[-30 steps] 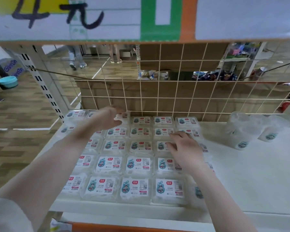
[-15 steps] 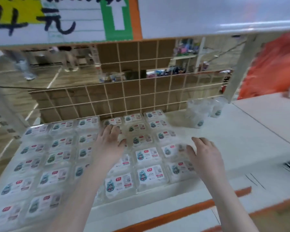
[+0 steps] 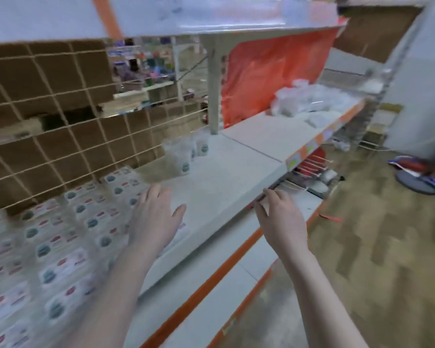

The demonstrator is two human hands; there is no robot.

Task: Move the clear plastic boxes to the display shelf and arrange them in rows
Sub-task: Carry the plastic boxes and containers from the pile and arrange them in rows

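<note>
Several clear plastic boxes (image 3: 60,237) with printed labels lie in rows on the left part of the white display shelf (image 3: 219,187). My left hand (image 3: 153,217) hovers over the right edge of those rows, fingers straight, holding nothing. My right hand (image 3: 279,217) is empty too, fingers relaxed, out past the shelf's front edge over the lower shelf. A loose pile of clear plastic boxes (image 3: 309,101) sits further right on the neighbouring shelf. The view is blurred.
A few clear cups (image 3: 186,151) stand at the back of the shelf by the wire grid (image 3: 60,126). An orange sheet (image 3: 269,71) hangs behind the neighbouring shelf. A white upright post (image 3: 214,91) divides the two shelves. Wooden floor lies to the right.
The view has swung sharply right, bringing the neighbouring shelf and its pile of boxes into sight. Both hands have lifted off the rows and shifted right; the right hand is now off the shelf.
</note>
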